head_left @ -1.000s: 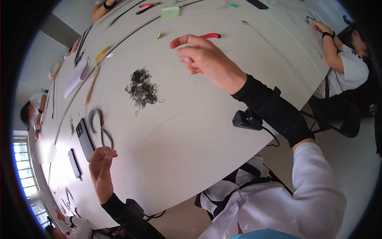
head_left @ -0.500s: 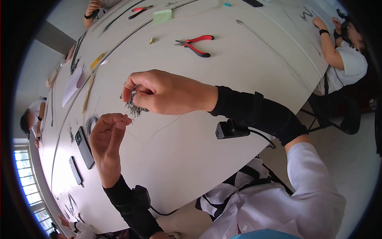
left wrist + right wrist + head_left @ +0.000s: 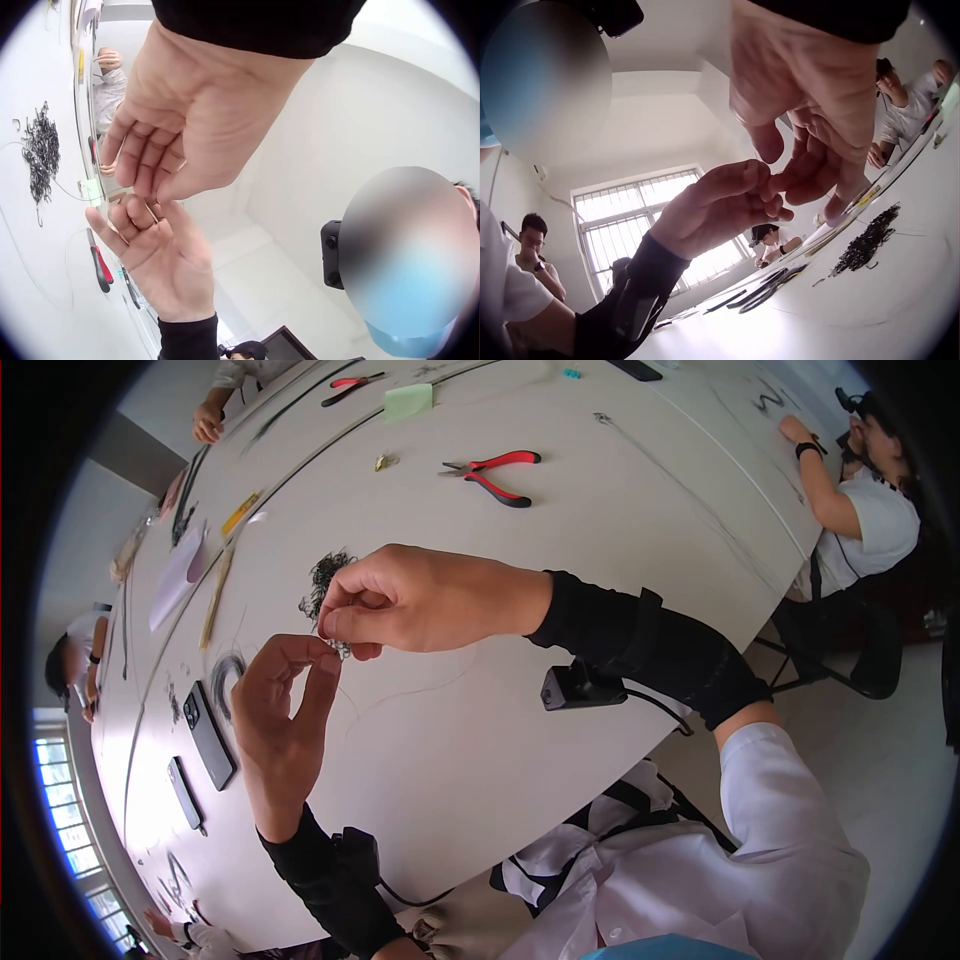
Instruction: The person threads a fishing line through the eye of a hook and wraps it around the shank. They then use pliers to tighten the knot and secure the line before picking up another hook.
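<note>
My left hand (image 3: 285, 710) pinches a thin pale line (image 3: 73, 196) between thumb and forefinger; part of it trails over the table. The right hand (image 3: 430, 600) meets it fingertip to fingertip, thumb and forefinger closed at the same line. Whether a hook is also between the fingertips is too small to tell. Behind the hands a pile of small black hooks (image 3: 325, 580) lies on the table, partly covered by the right hand in the head view and fully visible in the right wrist view (image 3: 866, 240).
Red-handled pliers (image 3: 500, 465) lie beyond the hands, with a small gold item (image 3: 381, 463) to their left. Two phones (image 3: 208, 735) (image 3: 184, 795) and a coil of dark strands (image 3: 228, 685) are at the left. Other people sit around the table (image 3: 560, 760).
The right hand has come left and down from near the pliers, over the pile, to the left fingertips, and its fingers have closed. The left hand has risen towards it.
</note>
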Demonstrator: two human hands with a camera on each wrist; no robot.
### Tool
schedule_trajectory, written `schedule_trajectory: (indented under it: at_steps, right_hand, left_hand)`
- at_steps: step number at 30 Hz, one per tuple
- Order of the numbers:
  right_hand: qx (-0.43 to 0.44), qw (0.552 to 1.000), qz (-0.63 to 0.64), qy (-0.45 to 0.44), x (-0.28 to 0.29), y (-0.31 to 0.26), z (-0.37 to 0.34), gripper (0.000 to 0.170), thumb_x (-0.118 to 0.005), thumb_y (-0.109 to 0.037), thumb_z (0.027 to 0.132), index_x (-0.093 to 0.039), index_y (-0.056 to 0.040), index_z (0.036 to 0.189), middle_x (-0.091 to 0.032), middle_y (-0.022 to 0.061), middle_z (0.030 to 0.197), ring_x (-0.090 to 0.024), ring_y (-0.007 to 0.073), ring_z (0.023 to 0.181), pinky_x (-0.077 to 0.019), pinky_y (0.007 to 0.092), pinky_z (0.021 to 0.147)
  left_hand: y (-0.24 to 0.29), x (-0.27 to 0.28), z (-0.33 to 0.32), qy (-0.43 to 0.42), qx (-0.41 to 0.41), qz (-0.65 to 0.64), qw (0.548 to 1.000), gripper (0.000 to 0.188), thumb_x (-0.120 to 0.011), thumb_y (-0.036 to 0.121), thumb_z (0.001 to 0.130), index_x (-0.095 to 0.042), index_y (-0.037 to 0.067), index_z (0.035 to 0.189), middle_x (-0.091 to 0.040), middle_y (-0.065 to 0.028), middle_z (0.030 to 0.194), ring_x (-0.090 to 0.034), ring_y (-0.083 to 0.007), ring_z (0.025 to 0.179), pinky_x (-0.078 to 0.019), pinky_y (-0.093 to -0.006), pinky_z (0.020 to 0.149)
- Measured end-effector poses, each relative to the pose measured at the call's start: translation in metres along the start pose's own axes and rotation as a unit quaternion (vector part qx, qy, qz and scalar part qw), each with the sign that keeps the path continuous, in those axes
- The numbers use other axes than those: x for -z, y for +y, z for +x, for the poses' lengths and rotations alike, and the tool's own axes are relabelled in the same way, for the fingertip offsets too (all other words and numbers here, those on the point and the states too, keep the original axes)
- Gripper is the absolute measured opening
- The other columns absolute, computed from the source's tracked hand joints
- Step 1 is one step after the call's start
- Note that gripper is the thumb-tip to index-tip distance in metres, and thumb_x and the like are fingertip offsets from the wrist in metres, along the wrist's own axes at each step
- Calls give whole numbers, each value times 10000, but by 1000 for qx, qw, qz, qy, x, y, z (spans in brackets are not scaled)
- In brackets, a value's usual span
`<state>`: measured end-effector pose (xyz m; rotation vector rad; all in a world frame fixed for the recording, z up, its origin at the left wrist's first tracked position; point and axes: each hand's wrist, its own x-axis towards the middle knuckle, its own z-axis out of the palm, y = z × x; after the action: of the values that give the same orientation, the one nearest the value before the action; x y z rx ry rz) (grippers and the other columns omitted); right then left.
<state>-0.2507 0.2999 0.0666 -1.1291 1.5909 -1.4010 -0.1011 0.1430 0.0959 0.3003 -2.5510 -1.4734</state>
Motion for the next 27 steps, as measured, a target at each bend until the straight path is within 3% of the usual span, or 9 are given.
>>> schedule_trajectory:
  at_steps: [4,7,10,12,14,17,23,26,27]
  right_hand:
    - [-12,999,-39,21,2,-1,-1,272,-653,-262,987,-690,5,1024,-600,-10,734,-510,70,671,-443,241,649]
    - [18,996,-83,35,4,-3,-5,247,-648,-242,991,-689,1,1002,-576,-16,723,-478,69,665,-421,247,632]
    - [52,989,-86,105,5,-1,-3,257,-644,-235,1003,-673,20,1007,-560,-49,753,-477,33,699,-412,220,641]
    - [8,988,-94,121,10,-10,-5,258,-635,-246,1014,-678,8,999,-561,-61,780,-471,16,716,-403,201,655]
    - [70,983,-62,160,6,-2,-1,274,-671,-251,975,-711,19,1000,-592,-31,698,-468,29,617,-378,226,560]
    - [68,981,-79,161,3,-5,-2,274,-688,-256,965,-717,15,993,-572,-37,673,-456,29,602,-363,229,547]
    - [33,984,-109,139,0,-5,-4,263,-705,-254,951,-719,9,956,-537,-49,624,-426,27,564,-325,225,517]
    - [42,986,-82,142,-6,1,-2,258,-708,-249,947,-718,9,942,-529,-47,616,-415,23,555,-308,228,506]
    - [45,986,-74,143,-8,3,-2,257,-708,-246,944,-717,11,937,-525,-47,609,-412,22,549,-305,229,502]
  left_hand:
    - [2,-1,0,8,6,-3,1000,56,-633,-9,944,-646,-36,993,-668,-61,933,-628,-137,947,-469,-313,1000]
    - [-1,-4,0,4,-19,-10,1000,53,-608,8,963,-629,-23,1001,-640,-50,925,-605,-120,918,-467,-267,915]
    - [-6,-3,1,17,-33,3,999,75,-635,13,968,-638,-42,1019,-693,-71,968,-656,-130,956,-492,-285,950]
    - [-9,-4,2,44,-47,35,997,85,-652,36,963,-653,-47,979,-710,-76,922,-674,-129,913,-507,-292,945]
    - [-6,-4,1,56,-39,54,996,103,-662,55,959,-664,-47,973,-722,-91,920,-680,-138,913,-511,-300,944]
    - [-8,-5,2,58,-54,72,994,116,-667,70,957,-673,-45,972,-730,-95,924,-684,-147,911,-515,-306,941]
    - [-15,-11,4,95,-90,75,989,77,-683,49,908,-687,-26,928,-722,-107,851,-693,-199,823,-530,-314,716]
    - [-14,-10,3,93,-90,72,989,76,-687,45,903,-684,-27,925,-721,-111,849,-692,-199,820,-521,-313,684]
    - [-12,-10,3,87,-81,77,990,94,-682,57,919,-684,-34,943,-725,-107,869,-693,-189,842,-524,-312,758]
